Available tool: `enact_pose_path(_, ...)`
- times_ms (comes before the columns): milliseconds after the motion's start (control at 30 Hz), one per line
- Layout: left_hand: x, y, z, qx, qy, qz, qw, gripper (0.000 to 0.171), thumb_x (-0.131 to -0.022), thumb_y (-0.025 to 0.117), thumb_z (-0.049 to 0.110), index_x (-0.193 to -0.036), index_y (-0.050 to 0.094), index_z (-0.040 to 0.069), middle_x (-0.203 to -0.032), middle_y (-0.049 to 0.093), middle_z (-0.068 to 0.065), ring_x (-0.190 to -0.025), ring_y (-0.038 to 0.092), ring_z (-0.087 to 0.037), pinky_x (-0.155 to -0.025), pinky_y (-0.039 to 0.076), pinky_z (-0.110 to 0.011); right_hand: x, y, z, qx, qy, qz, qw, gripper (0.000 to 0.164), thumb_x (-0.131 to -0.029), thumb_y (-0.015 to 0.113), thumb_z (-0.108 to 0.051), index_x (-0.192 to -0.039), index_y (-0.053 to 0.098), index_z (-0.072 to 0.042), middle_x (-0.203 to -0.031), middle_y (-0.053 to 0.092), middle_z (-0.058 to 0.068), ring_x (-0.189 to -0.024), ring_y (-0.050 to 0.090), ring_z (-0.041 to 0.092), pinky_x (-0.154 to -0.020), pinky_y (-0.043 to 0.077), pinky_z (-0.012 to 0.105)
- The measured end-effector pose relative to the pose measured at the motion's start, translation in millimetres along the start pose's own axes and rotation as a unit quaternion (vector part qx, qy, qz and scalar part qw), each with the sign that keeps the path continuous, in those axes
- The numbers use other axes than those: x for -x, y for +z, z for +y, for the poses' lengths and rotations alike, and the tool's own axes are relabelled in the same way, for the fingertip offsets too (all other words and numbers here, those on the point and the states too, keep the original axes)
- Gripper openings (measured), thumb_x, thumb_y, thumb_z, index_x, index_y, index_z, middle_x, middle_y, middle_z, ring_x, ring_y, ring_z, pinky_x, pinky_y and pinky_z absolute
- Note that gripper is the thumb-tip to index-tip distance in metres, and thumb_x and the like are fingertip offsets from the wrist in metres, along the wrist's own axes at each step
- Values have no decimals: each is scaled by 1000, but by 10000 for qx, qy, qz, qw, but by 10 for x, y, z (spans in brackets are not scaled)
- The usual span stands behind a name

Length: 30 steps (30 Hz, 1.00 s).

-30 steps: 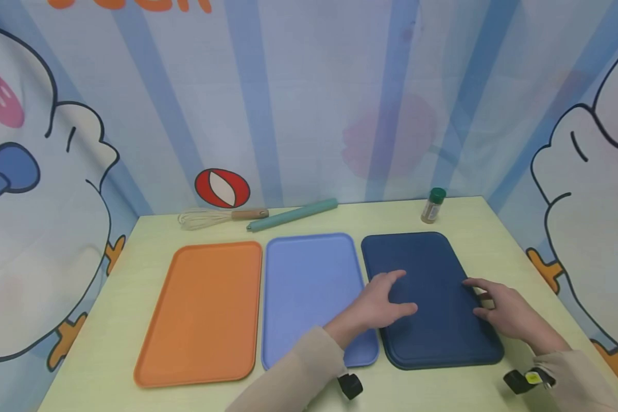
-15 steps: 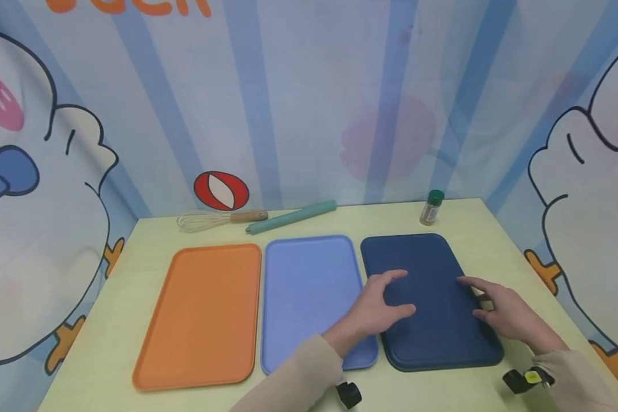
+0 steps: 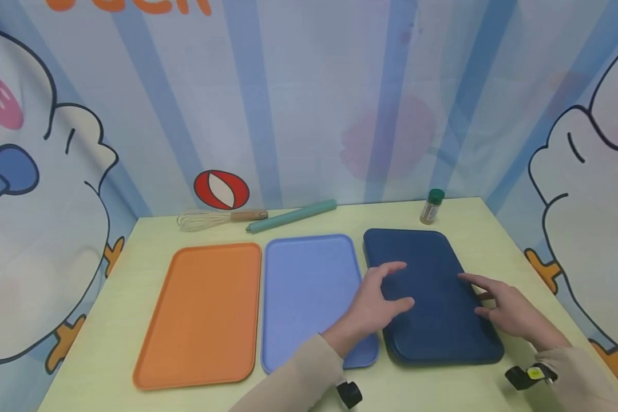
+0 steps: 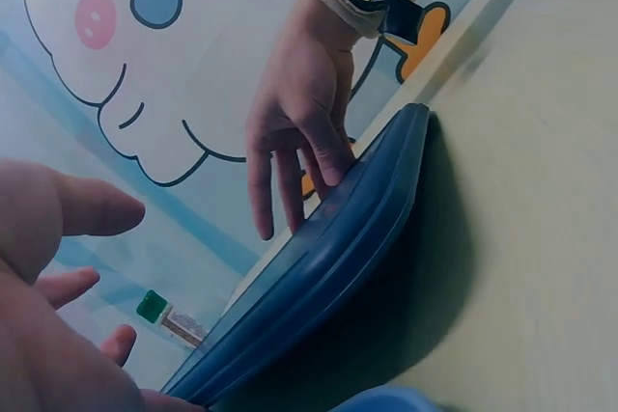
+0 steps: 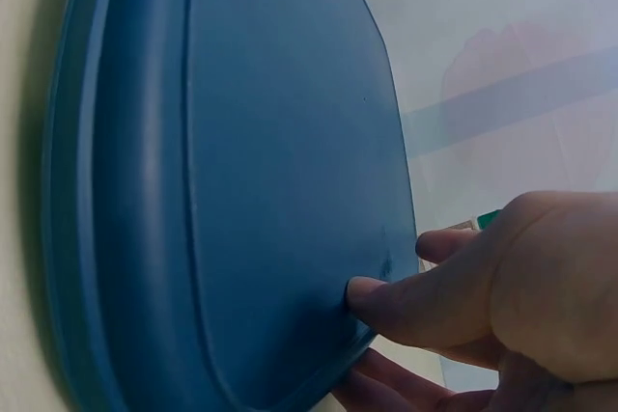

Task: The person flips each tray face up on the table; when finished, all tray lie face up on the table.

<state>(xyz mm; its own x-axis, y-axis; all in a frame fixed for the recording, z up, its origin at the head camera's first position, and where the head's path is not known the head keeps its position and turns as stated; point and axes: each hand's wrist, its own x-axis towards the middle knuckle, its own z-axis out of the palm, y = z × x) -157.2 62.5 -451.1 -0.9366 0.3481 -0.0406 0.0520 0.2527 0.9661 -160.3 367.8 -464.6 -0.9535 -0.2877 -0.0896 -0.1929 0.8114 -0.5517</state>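
Observation:
The navy blue tray [image 3: 422, 315] is at the right of the row, with its left side raised and a shadow beneath it in the left wrist view. My right hand [image 3: 510, 309] holds its right edge; the thumb [image 5: 386, 301] lies on the upper face and other fingers reach past the edge. My left hand [image 3: 373, 300] is at the tray's left edge, its thumb and index finger spread over the upper face. In the left wrist view these fingers stand apart from the tray, while a lower finger meets its edge at the bottom. The left hand's remaining fingers are hidden in the head view.
A periwinkle tray [image 3: 309, 292] lies just left, partly under my left forearm, and an orange tray [image 3: 203, 315] beyond it. Along the back are a whisk [image 3: 211, 219], a green rolling pin [image 3: 293, 216] and a green-capped spice jar [image 3: 432, 206]. A printed cloth [image 3: 309, 103] hangs behind.
The navy tray has risen slightly from the table and tilted, its left side coming up. My left hand has shifted up a little with it; my right hand stays at the right edge.

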Motion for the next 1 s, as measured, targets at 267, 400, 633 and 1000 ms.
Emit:
enact_pose_path(267, -81, -156, -32, 519, -70, 295, 9982, 58, -96, 78, 12, -149, 58, 21, -151, 53, -5, -145, 45, -34, -110, 47, -54, -3, 4, 14, -142, 13, -34, 9999, 67, -87, 70, 15, -150, 51, 4, -149, 45, 43, -118, 61, 59, -87, 60, 58)
enact_pose_path(400, -121, -210, -54, 577, -169, 368, 9975, 63, -95, 79, 13, -153, 55, 18, -157, 45, -11, -143, 45, -39, -103, 52, -53, -5, 15, 28, -301, -19, -40, 9995, 65, -88, 71, 14, -150, 51, 4, -148, 46, 42, -119, 61, 59, -87, 60, 57)
enact_pose_path(633, -158, -278, -76, 783, -404, 336, 9955, 70, -95, 80, 13, -157, 49, 24, -165, 35, -14, -143, 46, -39, -101, 54, -53, -6, 20, 28, -536, 18, -96, 9985, 65, -89, 71, 13, -150, 50, 5, -150, 45, 41, -121, 60, 58, -88, 60, 56)
enact_pose_path(1000, -217, -367, -96, 779, -423, 102, 9960, 63, -97, 77, 16, -155, 53, 21, -155, 48, -21, -136, 55, -37, -99, 55, -50, -1, -26, -41, -891, 47, -475, 9949, 65, -94, 72, 4, -154, 45, 5, -153, 41, 41, -127, 56, 59, -93, 59, 55)
